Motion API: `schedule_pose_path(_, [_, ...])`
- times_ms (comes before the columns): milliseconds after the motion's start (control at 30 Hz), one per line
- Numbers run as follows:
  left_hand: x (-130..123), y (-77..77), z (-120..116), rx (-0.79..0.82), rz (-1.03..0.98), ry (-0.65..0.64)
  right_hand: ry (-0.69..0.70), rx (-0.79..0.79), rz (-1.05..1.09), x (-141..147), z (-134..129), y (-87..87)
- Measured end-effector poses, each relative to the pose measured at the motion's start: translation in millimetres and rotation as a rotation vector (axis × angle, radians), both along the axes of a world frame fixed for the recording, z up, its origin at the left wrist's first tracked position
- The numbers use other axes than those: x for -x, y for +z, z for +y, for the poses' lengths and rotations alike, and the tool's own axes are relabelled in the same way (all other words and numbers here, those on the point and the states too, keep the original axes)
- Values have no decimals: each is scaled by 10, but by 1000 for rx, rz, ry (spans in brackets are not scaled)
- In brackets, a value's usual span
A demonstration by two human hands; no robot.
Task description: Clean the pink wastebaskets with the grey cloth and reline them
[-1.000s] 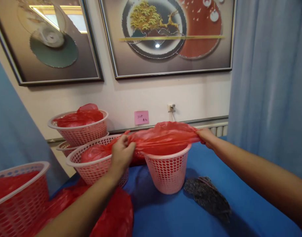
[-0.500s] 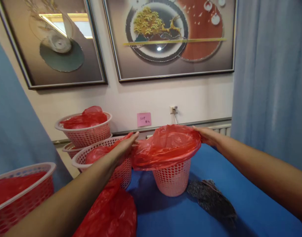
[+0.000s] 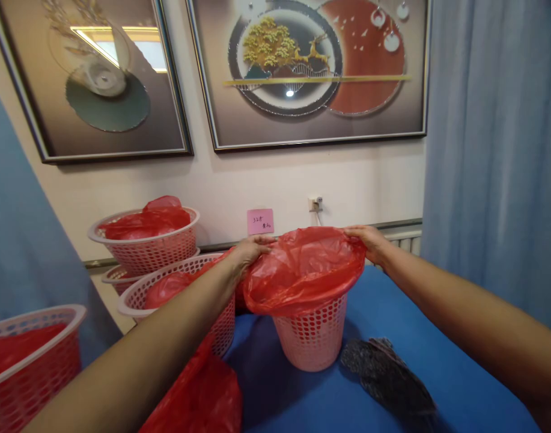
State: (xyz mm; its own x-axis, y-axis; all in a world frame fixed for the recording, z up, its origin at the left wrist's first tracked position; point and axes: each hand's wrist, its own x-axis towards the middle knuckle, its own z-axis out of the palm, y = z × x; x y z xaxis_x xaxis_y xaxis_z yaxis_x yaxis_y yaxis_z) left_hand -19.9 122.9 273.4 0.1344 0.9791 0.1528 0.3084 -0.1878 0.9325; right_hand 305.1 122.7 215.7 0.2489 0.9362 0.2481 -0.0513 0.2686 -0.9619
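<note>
A red plastic bag (image 3: 309, 264) is spread over the top of a pink perforated basket (image 3: 313, 346), covering its rim. My left hand (image 3: 252, 249) is at the bag's left edge, its fingers closed on the film near the rim. On the opposite side, my right hand (image 3: 368, 240) grips the bag's edge, thumb and fingers together over the rim. The basket stands upright on a blue tabletop (image 3: 266, 397). Beside its base lies a dark grey, crumpled mesh-like bundle (image 3: 387, 379).
To the left stand several pink baskets with red bags inside: a stacked one (image 3: 149, 243), one behind my left forearm (image 3: 221, 328), and one at the edge (image 3: 36, 373). Another red bag (image 3: 207, 391) lies in front. Blue curtains (image 3: 491, 150) hang at both sides.
My left hand has moved right onto the covered basket's rim, and the bag's left side is drawn in closer around it. My right hand has shifted slightly inward over the edge.
</note>
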Motion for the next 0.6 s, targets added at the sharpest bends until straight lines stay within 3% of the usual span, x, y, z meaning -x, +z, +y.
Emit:
schedule_pose_path(133, [228, 78, 169, -234, 211, 201, -160, -24, -130, -166, 131, -19])
schedule_pose_path(233, [343, 41, 146, -358, 363, 264, -277, -43, -299, -250, 158, -87])
schedule_pose_path(400, [273, -133, 78, -463, 472, 198, -327, -67, -566, -192, 185, -140])
schedule_pose_path(600, [241, -252, 379, -381, 455, 123, -238, 93, -665, -94, 416, -134])
